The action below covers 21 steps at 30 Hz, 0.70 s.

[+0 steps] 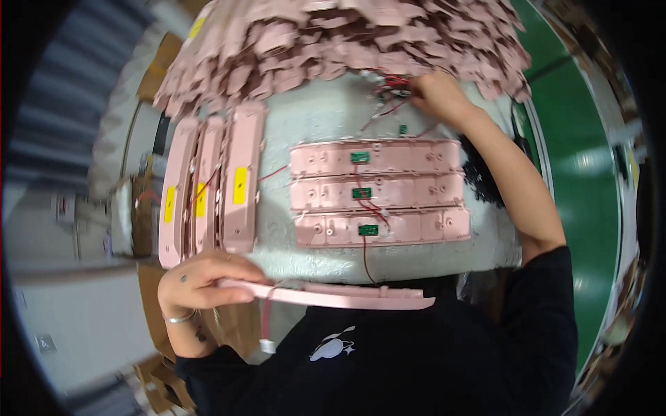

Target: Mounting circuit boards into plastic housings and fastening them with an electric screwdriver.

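My left hand [208, 281] is closed on one end of a long pink plastic housing strip [340, 296], held level in front of my chest. From it hangs a red wire with a white connector [267, 345]. Across the table, my right hand [440, 97] has its fingers curled at a tangle of red wires [393, 83] with white plugs; its fingertips are partly hidden. Between the hands lie three pink housings, a far one [409, 158], a middle one [413, 192] and a near one [416, 227]. Each bears a small green circuit board [368, 230] with red wires.
At the left stand several pink housings [241, 180] with yellow labels, side by side. A large heap of pink housings [333, 41] fills the far edge. A loose green board [403, 130] lies near the wires. The pale table surface [312, 262] shows around the housings; cardboard boxes [229, 319] stand below.
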Each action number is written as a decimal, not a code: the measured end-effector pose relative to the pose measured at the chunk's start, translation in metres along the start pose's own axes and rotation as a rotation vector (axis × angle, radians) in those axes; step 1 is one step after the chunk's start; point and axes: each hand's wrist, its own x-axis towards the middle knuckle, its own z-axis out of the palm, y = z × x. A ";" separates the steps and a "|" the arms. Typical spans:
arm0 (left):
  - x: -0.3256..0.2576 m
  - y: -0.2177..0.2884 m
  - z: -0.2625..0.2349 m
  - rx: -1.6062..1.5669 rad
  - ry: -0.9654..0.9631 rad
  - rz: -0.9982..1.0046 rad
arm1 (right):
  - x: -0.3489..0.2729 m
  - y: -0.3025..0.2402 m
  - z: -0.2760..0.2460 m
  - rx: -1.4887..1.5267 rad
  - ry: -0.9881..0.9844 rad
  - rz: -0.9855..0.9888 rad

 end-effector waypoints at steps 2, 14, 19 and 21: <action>-0.021 -0.024 -0.012 -0.142 -0.024 0.063 | -0.004 -0.008 -0.008 0.194 0.029 -0.094; 0.131 -0.012 -0.066 -0.487 0.267 -0.189 | -0.026 0.019 -0.024 0.792 -0.031 0.189; 0.162 -0.028 -0.062 -0.186 0.319 -0.201 | -0.052 0.016 -0.048 1.001 -0.048 0.216; 0.159 -0.025 -0.055 -0.064 0.373 -0.178 | -0.067 0.006 -0.062 1.018 -0.081 0.226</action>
